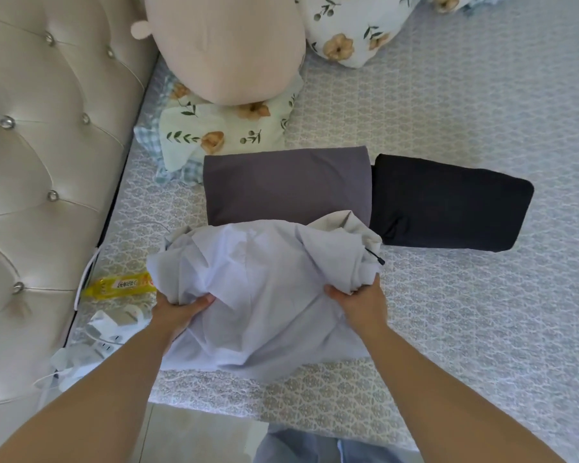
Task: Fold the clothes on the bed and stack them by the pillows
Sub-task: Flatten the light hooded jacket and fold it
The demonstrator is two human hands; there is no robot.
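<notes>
White garment point(261, 295): crumpled, unfolded, bunched at its far edge, near edge hanging past the bed point(482, 312) edge. Grey garment point(286, 185): folded flat into a rectangle, lying just beyond the white garment and partly overlapped by it. Black garment point(448, 202): folded, touching the grey garment's right side. Both folded items lie near the floral pillows point(221, 132).

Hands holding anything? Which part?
Yes: both grip the crumpled white garment. Left hand pinches its near-left bunched edge, right hand its near-right bunched edge.
</notes>
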